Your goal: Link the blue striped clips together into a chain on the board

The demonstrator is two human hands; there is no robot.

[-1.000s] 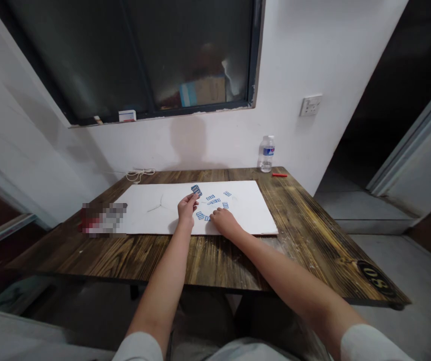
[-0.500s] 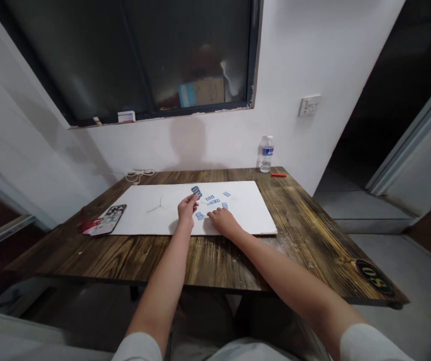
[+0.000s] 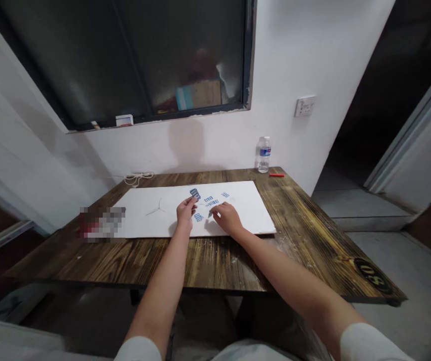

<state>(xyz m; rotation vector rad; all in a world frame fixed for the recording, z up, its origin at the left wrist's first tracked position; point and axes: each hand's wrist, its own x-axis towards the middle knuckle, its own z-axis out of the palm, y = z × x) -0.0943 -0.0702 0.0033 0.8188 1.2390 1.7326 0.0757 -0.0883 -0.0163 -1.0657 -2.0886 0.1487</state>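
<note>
My left hand point(image 3: 184, 212) pinches a small stack of blue-and-white cards point(image 3: 195, 193) above a white board point(image 3: 151, 223) on the wooden table point(image 3: 133, 260). My right hand point(image 3: 226, 218) is lifted slightly off the board with its fingers closed on one card point(image 3: 210, 214) at their tips. Several more blue cards point(image 3: 211, 201) lie scattered on the board just beyond both hands, one point(image 3: 199, 217) between them.
A water bottle point(image 3: 263, 155) and a red pen point(image 3: 276, 175) stand at the table's far right corner. A white cord point(image 3: 137, 177) lies at the far edge by the wall. A blurred object point(image 3: 102, 224) rests at the board's left end. A doorway opens to the right.
My right hand has risen from the board with a card pinched at its fingertips. The left hand holds its stack in nearly the same place. The view has shifted slightly.
</note>
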